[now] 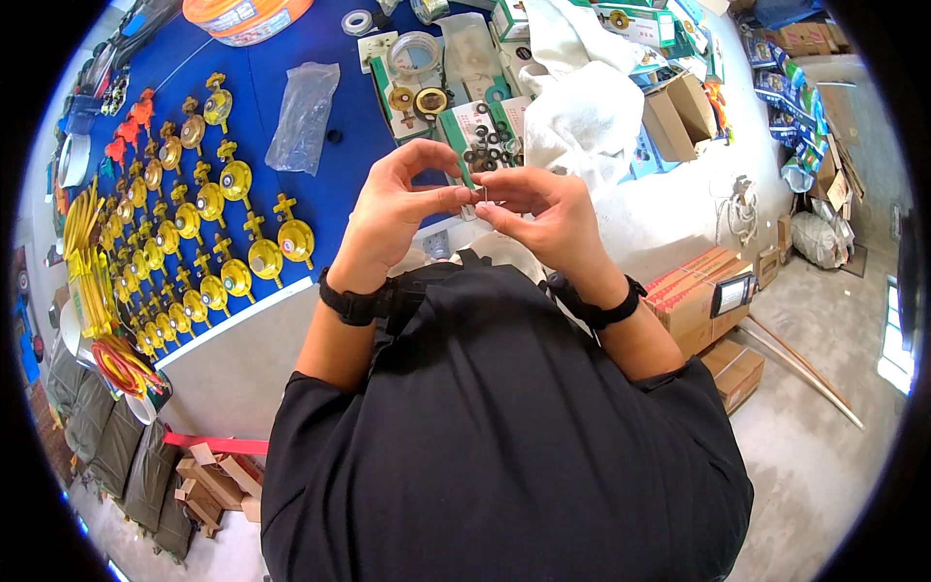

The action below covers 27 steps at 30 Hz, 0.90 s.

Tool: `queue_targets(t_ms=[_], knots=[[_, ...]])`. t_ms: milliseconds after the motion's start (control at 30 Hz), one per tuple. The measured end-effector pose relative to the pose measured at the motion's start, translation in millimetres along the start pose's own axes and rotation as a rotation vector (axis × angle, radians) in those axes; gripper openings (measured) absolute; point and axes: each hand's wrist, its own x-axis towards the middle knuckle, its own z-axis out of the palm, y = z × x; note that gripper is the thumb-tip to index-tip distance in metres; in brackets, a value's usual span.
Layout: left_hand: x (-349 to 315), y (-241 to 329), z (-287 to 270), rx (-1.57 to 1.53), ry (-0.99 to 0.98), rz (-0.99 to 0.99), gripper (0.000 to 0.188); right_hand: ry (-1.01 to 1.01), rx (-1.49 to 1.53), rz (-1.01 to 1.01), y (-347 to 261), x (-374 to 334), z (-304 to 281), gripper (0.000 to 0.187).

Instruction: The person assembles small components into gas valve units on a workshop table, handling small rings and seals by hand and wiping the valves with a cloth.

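Note:
My left hand [396,215] and my right hand [543,215] meet in front of my chest above the edge of a blue-covered table [339,58]. Their fingertips pinch one small thin metal piece [482,197] between them. It is too small to tell what it is. Both wrists wear black bands. Just beyond my fingers lies a green-edged card with several black rubber rings [488,143] on it.
Rows of yellow gas regulators [208,209] cover the table's left side, beside a clear plastic bag [304,114]. White cloth [582,107], open boxes [679,112] and tape rolls [415,50] crowd the far side. Cardboard cartons [693,296] stand on the floor at right, yellow hoses [82,252] at left.

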Motion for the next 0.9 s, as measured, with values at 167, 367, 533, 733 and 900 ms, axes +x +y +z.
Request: queue_targets(t_ms=[167, 367, 533, 733, 900], knots=[[-1.1, -2.1, -0.2, 0.069, -0.055, -0.001, 0.04, -0.064, -0.207, -0.096, 0.6, 1.1, -0.3, 0.029], [-2.3, 0.1, -1.5, 0.125, -0.105, -0.035, 0.044, -0.117, -0.264, -0.168, 0.4, 2.1, -4.2, 0.028], [-3.0, -3.2, -2.2, 0.115, -0.103, -0.032, 0.045, -0.118, -0.192, -0.134, 5.2, 1.2, -2.0, 0.028], [-3.5, -3.3, -2.6, 0.109, -0.116, -0.055, 0.045, -0.15, -0.081, -0.084, 13.4, 1.7, -3.5, 0.026], [-3.5, -4.1, -2.1, -0.023, -0.083, -0.152, 0.046, -0.184, -0.232, -0.141, 6.4, 3.7, -7.0, 0.027]])
